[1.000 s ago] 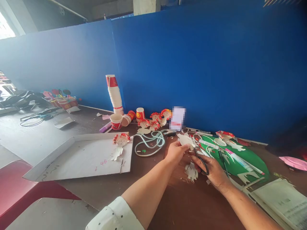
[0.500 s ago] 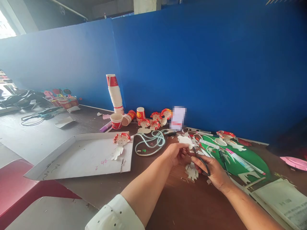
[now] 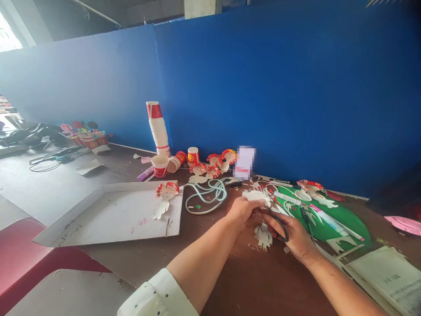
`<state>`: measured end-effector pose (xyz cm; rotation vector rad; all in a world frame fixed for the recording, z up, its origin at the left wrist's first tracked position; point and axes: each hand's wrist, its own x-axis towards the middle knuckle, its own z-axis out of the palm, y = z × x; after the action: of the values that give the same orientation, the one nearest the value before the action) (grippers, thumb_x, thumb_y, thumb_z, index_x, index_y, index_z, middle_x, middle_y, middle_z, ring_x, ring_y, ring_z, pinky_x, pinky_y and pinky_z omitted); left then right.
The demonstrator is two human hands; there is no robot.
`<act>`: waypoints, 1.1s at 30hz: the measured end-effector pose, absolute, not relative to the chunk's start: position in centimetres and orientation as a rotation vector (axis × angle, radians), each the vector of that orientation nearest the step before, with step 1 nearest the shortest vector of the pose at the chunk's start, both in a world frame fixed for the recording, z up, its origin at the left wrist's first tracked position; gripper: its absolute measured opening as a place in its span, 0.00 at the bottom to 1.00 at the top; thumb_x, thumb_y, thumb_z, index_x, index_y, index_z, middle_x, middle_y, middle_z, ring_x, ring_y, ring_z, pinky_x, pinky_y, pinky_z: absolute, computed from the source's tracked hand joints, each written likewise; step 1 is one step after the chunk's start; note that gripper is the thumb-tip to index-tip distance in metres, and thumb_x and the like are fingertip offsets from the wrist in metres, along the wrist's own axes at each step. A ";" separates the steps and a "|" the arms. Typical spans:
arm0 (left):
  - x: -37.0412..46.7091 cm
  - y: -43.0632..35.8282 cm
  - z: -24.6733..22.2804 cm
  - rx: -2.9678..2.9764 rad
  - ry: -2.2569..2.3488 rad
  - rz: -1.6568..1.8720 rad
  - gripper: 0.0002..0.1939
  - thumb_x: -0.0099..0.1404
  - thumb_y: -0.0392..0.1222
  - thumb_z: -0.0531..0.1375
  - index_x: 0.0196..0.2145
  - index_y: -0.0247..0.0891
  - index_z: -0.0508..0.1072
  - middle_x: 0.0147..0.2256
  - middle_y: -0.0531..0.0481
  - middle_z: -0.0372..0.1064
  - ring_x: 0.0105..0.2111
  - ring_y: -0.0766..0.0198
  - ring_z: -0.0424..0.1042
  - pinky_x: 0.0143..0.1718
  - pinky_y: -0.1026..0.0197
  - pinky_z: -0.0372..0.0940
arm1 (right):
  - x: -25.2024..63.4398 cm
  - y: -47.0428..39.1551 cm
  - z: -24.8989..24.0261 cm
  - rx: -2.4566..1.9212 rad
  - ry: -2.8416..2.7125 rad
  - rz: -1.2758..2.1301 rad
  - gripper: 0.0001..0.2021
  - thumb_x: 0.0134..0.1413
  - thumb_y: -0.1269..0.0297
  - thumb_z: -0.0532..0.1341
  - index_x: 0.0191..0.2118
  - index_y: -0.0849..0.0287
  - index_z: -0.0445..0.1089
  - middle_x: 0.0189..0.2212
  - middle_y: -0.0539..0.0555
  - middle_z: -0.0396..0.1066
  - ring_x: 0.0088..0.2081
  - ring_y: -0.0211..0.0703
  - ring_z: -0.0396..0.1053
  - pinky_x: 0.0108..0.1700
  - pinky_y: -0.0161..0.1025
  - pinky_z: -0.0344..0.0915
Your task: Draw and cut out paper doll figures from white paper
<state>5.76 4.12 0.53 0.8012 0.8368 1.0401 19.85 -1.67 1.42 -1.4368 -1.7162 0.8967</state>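
Between thumb and fingers, my left hand (image 3: 244, 212) pinches a white paper cutout (image 3: 256, 196). My right hand (image 3: 297, 239) grips black-handled scissors (image 3: 281, 227), its fingers in the loops. The blades point toward the paper beside my left fingers and are partly hidden there. Below both hands, another white paper figure (image 3: 263, 237) lies on the brown table among small scraps. A finished-looking doll (image 3: 167, 191) with a red fringed paper-cup head and white body lies on the cardboard tray to the left.
The shallow white cardboard tray (image 3: 115, 219) is at left. Paper cups (image 3: 160, 166) and a tall cup stack (image 3: 158, 131) stand by the blue partition (image 3: 279, 87). A coiled pale cable (image 3: 207, 197) lies centrally. Markers (image 3: 332, 221) rest on a green disc (image 3: 357, 224) at right.
My left hand has turned slightly, tilting the paper cutout and bringing it lower and a little to the right. The scissors have shifted only slightly beside it.
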 end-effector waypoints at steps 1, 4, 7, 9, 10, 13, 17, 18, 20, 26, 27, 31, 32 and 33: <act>5.8 4.1 0.5 0.797 0.850 1.021 0.11 0.44 0.42 0.68 0.23 0.34 0.72 0.20 0.52 0.64 0.20 0.71 0.55 0.22 0.65 0.48 | 19.8 -1.7 1.4 -1.442 -1.717 0.894 0.21 0.50 0.43 0.58 0.32 0.57 0.75 0.15 0.47 0.61 0.21 0.39 0.59 0.24 0.36 0.55; 6.1 3.9 0.5 0.770 0.854 1.005 0.11 0.45 0.42 0.68 0.24 0.33 0.72 0.21 0.50 0.65 0.19 0.71 0.55 0.21 0.65 0.47 | 19.8 -1.7 1.4 -1.439 -1.708 0.899 0.19 0.50 0.44 0.58 0.27 0.57 0.73 0.15 0.47 0.61 0.21 0.39 0.58 0.25 0.36 0.54; 6.3 3.9 0.4 0.741 0.828 1.023 0.12 0.45 0.42 0.68 0.24 0.32 0.72 0.23 0.49 0.67 0.19 0.73 0.56 0.20 0.65 0.46 | 19.8 -1.7 1.3 -1.440 -1.698 0.915 0.18 0.52 0.47 0.58 0.25 0.57 0.71 0.16 0.47 0.61 0.22 0.39 0.57 0.25 0.36 0.53; 6.4 3.9 0.3 0.731 0.806 1.024 0.13 0.45 0.42 0.68 0.25 0.32 0.72 0.23 0.49 0.67 0.19 0.73 0.56 0.20 0.66 0.46 | 19.9 -1.7 1.1 -1.445 -1.682 0.930 0.18 0.53 0.48 0.58 0.23 0.57 0.69 0.16 0.47 0.61 0.22 0.38 0.56 0.25 0.36 0.52; 6.4 3.9 0.3 0.722 0.798 1.025 0.14 0.44 0.43 0.68 0.26 0.32 0.71 0.22 0.49 0.67 0.19 0.73 0.56 0.19 0.66 0.46 | 19.9 -1.6 1.0 -1.439 -1.671 0.941 0.18 0.53 0.48 0.58 0.23 0.57 0.68 0.16 0.47 0.61 0.22 0.38 0.56 0.26 0.36 0.52; 6.4 4.0 0.1 0.683 0.806 1.034 0.18 0.45 0.47 0.69 0.27 0.32 0.70 0.21 0.51 0.65 0.19 0.72 0.59 0.19 0.67 0.46 | 20.2 -1.6 0.6 -1.411 -1.662 0.964 0.18 0.55 0.50 0.57 0.22 0.56 0.66 0.17 0.46 0.60 0.23 0.38 0.57 0.26 0.36 0.52; 6.3 4.0 0.3 0.644 0.862 1.117 0.18 0.46 0.49 0.68 0.26 0.33 0.68 0.18 0.54 0.61 0.17 0.73 0.57 0.18 0.67 0.49 | 20.3 -1.5 0.4 -1.425 -1.671 0.938 0.18 0.56 0.52 0.57 0.20 0.56 0.63 0.17 0.46 0.60 0.23 0.38 0.57 0.27 0.36 0.52; 6.3 3.9 0.3 0.645 0.869 1.133 0.17 0.47 0.48 0.68 0.25 0.33 0.68 0.18 0.54 0.61 0.17 0.73 0.57 0.19 0.67 0.50 | 20.3 -1.5 0.4 -1.430 -1.669 0.933 0.19 0.56 0.53 0.57 0.19 0.56 0.62 0.17 0.46 0.60 0.23 0.38 0.57 0.27 0.36 0.52; 6.4 3.7 0.5 0.648 0.879 1.145 0.15 0.46 0.45 0.68 0.26 0.33 0.69 0.19 0.53 0.63 0.18 0.73 0.58 0.20 0.67 0.51 | 20.3 -1.5 0.3 -1.436 -1.661 0.936 0.19 0.57 0.54 0.57 0.19 0.57 0.61 0.17 0.46 0.60 0.23 0.37 0.57 0.27 0.36 0.52; 6.6 3.3 0.8 0.673 0.909 1.154 0.13 0.46 0.42 0.68 0.27 0.33 0.71 0.21 0.53 0.64 0.18 0.73 0.57 0.23 0.66 0.53 | 20.8 -1.2 -0.4 -1.410 -1.641 0.975 0.18 0.58 0.54 0.56 0.21 0.57 0.63 0.17 0.46 0.59 0.23 0.37 0.56 0.26 0.35 0.51; 6.6 3.3 0.7 0.671 0.913 1.157 0.12 0.46 0.41 0.67 0.27 0.33 0.71 0.21 0.53 0.64 0.19 0.73 0.57 0.23 0.66 0.54 | 20.9 -1.1 -0.5 -1.412 -1.642 0.977 0.17 0.58 0.54 0.56 0.21 0.57 0.63 0.17 0.46 0.59 0.23 0.37 0.56 0.26 0.35 0.51; 6.6 3.3 0.7 0.675 0.912 1.161 0.10 0.46 0.39 0.67 0.26 0.34 0.72 0.23 0.51 0.67 0.21 0.72 0.60 0.27 0.65 0.56 | 20.9 -1.1 -0.5 -1.425 -1.670 0.956 0.17 0.58 0.55 0.56 0.20 0.57 0.63 0.17 0.46 0.60 0.23 0.37 0.57 0.27 0.35 0.52; 6.6 3.4 0.7 0.675 0.910 1.160 0.10 0.46 0.39 0.67 0.26 0.34 0.72 0.23 0.51 0.67 0.21 0.72 0.60 0.27 0.65 0.57 | 20.9 -1.1 -0.4 -1.426 -1.675 0.951 0.18 0.58 0.54 0.56 0.20 0.57 0.63 0.17 0.46 0.60 0.23 0.37 0.57 0.27 0.35 0.52; 6.6 3.4 0.6 0.673 0.908 1.157 0.09 0.46 0.39 0.67 0.26 0.34 0.72 0.23 0.51 0.67 0.21 0.72 0.60 0.28 0.65 0.57 | 20.9 -1.1 -0.4 -1.426 -1.678 0.947 0.18 0.58 0.54 0.56 0.20 0.57 0.63 0.17 0.46 0.60 0.23 0.37 0.57 0.27 0.35 0.52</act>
<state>6.57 3.39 0.64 0.6732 0.9079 1.1573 20.86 -1.07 -0.37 -1.4258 -1.6781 0.9473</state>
